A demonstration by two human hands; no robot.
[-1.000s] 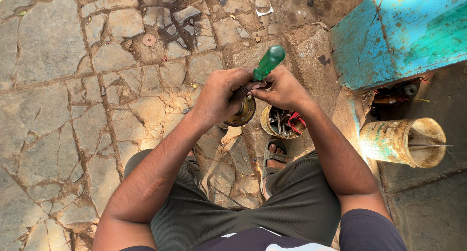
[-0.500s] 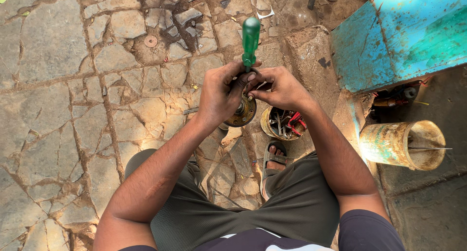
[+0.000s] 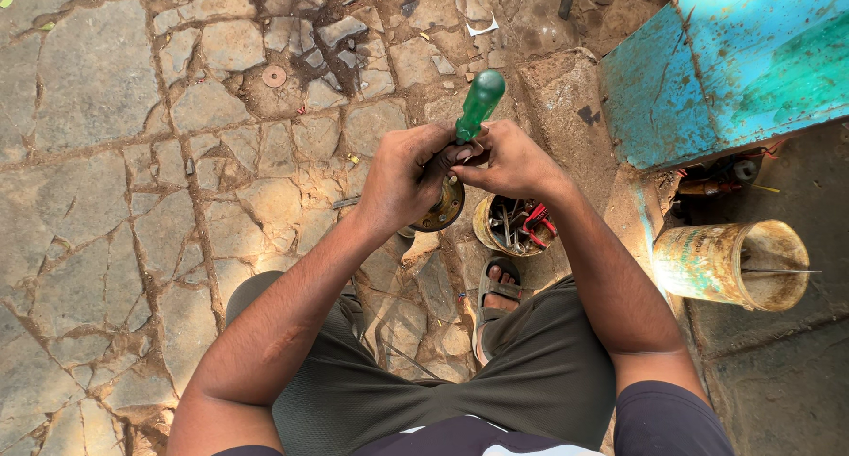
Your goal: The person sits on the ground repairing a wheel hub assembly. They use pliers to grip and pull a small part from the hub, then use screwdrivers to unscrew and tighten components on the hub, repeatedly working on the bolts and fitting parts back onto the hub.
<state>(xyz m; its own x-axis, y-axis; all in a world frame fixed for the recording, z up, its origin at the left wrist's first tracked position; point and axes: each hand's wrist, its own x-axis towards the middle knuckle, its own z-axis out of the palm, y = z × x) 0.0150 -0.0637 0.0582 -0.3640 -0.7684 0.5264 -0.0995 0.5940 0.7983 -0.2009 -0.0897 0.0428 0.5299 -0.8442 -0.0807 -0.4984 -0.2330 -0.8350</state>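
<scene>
My left hand [image 3: 402,180] grips a round, rusty metal part [image 3: 441,207] with a brass-coloured rim, held above my knees. My right hand [image 3: 513,162] holds a screwdriver with a green handle [image 3: 478,104], its handle pointing up and away from me and its shaft hidden between my fingers against the part. Both hands touch each other over the part.
A small tin of tools [image 3: 513,225] with red handles stands by my sandalled foot [image 3: 497,295]. A blue metal box [image 3: 734,62] sits at the upper right, a rusty cylindrical can [image 3: 730,265] lies below it. Cracked stone paving [image 3: 124,155] covers the ground, with a small metal disc [image 3: 274,76] on it.
The green handle swung from tilted right to upright, then back slightly to the right. My right hand shifted its hold on the screwdriver while the left kept the metal part steady.
</scene>
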